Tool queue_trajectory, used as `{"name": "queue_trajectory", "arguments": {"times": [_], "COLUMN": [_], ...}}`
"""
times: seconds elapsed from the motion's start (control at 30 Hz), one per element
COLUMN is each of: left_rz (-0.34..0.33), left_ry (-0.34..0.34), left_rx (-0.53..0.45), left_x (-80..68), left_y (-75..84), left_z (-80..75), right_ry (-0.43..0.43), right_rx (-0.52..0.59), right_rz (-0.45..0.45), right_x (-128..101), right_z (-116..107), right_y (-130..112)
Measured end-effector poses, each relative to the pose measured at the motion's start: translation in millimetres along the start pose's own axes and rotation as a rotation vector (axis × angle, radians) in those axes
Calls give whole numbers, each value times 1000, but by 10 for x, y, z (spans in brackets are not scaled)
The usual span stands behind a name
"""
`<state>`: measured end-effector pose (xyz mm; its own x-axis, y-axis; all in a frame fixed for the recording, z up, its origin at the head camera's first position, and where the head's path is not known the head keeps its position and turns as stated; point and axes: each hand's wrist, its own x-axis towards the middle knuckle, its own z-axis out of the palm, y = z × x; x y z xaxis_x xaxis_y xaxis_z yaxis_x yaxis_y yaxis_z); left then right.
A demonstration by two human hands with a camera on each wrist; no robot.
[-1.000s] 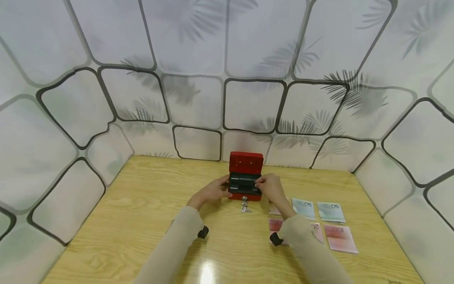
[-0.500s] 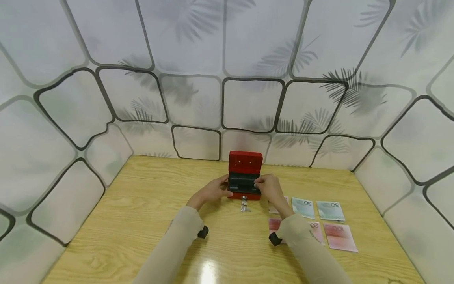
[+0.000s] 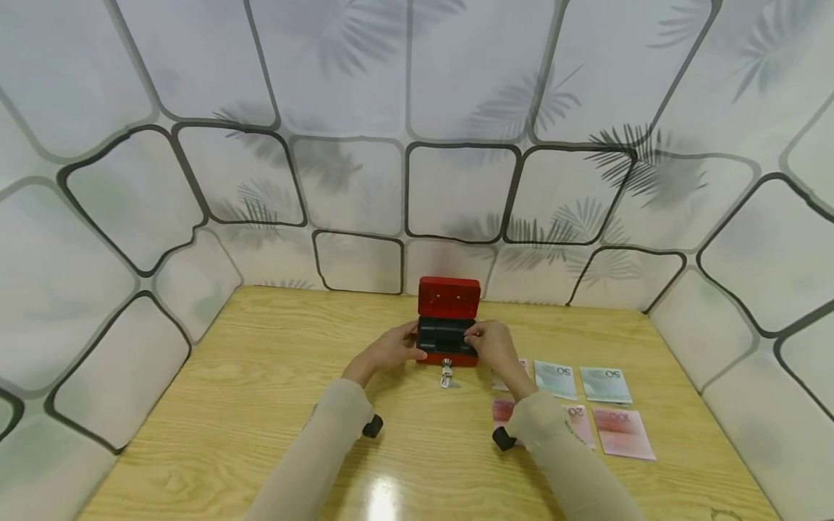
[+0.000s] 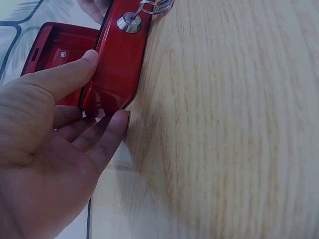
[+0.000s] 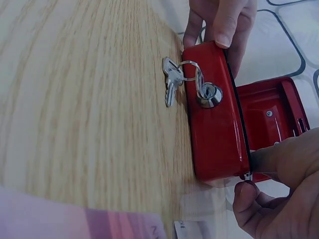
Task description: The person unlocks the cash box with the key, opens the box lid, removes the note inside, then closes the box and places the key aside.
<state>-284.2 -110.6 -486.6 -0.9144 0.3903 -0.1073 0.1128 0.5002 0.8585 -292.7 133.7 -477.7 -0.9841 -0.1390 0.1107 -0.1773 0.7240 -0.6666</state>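
Observation:
A small red cash box [image 3: 433, 359] stands with its lid [image 3: 449, 297] raised and a black tray [image 3: 443, 333] inside. My left hand [image 3: 389, 349] grips its left end, thumb over the front top edge, other fingers along the side. At the opposite end, my right hand [image 3: 493, 345] pinches the wall's top edge beside a small metal piece [image 5: 246, 176]. The right thumb reaches over the rim into the box, and a curled finger lies outside. From the round lock [image 5: 210, 95] on the front hangs a ring with silver keys [image 5: 173, 79].
Right of the box, banknotes lie on the wooden table [image 3: 274, 405] in two rows, among them green 50 notes [image 3: 555, 380] and a red 100 note [image 3: 623, 434]. My right forearm covers some of them. Behind rises a wall [image 3: 358, 260] with a patterned covering.
Both hands stay at the ends of the box, and the black tray looks slightly shifted under the right fingertips. The whole head view has drifted slightly.

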Motion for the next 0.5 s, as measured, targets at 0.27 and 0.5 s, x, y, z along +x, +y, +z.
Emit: {"name": "queue_trajectory", "arguments": {"times": [0.27, 0.5], "left_rz": [-21, -17], "left_ry": [14, 15], "left_rx": [-14, -27], "left_x": [-7, -12], "left_y": [17, 8], "left_z": [-2, -30], "right_ry": [-3, -40], "right_rx": [-10, 18], "right_rz": [-15, 14], "right_x": [17, 44], "right_z": [7, -20], "right_y": [8, 67]}}
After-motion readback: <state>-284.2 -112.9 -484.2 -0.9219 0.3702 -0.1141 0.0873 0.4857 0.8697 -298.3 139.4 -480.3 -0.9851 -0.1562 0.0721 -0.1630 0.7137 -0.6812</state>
